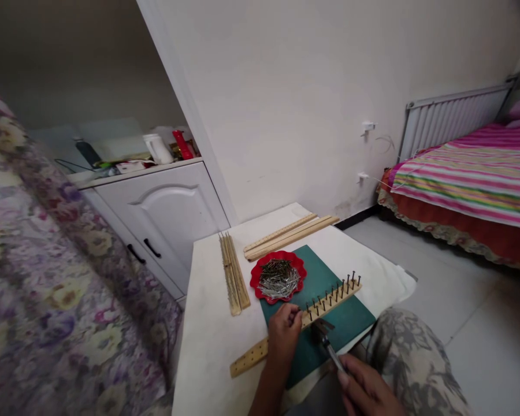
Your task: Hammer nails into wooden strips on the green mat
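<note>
A wooden strip point(251, 355) with rows of small holes lies slantwise over a green mat point(351, 320). Dark nails point(329, 296) stand upright along its right part. My left hand point(285, 323) is at the strip beside the last of these nails, fingers pinched together; whatever is between them is hidden. In my right hand point(364, 384) is the handle of a hammer point(331, 349), its head point(319, 331) low by the strip's near edge, just right of my left hand. Behind the left hand, a red scalloped dish point(255, 283) holds many loose nails, some dark, some silvery.
Wooden strips with nails point(231, 277) lie at the table's left. More wooden strips point(286, 237) lie at the back near the wall. A pale cloth covers the table point(203, 341). A floral curtain point(91, 289) hangs left; a bed point(468, 179) stands at the right.
</note>
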Demonstrator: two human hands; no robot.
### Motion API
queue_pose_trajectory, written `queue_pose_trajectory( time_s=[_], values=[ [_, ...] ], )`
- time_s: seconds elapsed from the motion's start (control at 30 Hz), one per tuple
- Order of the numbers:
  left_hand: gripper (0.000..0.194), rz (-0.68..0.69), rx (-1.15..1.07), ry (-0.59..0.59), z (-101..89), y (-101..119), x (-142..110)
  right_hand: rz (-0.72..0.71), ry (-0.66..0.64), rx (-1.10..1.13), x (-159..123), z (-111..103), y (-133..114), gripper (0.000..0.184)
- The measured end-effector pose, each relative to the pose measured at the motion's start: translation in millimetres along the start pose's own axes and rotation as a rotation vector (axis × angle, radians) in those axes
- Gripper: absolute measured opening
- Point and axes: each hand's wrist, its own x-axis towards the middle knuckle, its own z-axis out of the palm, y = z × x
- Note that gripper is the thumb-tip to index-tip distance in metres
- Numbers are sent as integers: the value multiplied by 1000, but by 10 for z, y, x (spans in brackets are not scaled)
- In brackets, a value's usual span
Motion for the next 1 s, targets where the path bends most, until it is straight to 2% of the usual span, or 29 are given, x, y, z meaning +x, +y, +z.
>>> queue_pose_trajectory(
  time_s=[0.1, 0.23, 0.47, 0.77, 1.0],
  values=[
    [15, -18, -46, 3, -13, 35, -7, -6, -68, -30, 70, 35, -218, 47],
    [15, 0, -41, -13, -19, 33, -10, -76, -70, -45, 237, 98, -416, 36],
    [15, 12, 11, 0, -4, -28, -11, -102, -96, -85, 452, 151, -385, 35],
    [14, 15, 29, 7, -7, -23, -17, -114, -101, -116, 404, 146, -451, 31],
    [16, 8, -28, -6, -32, 9, -22, -121, -63, -51, 286, 108, -478, 34]
  ],
)
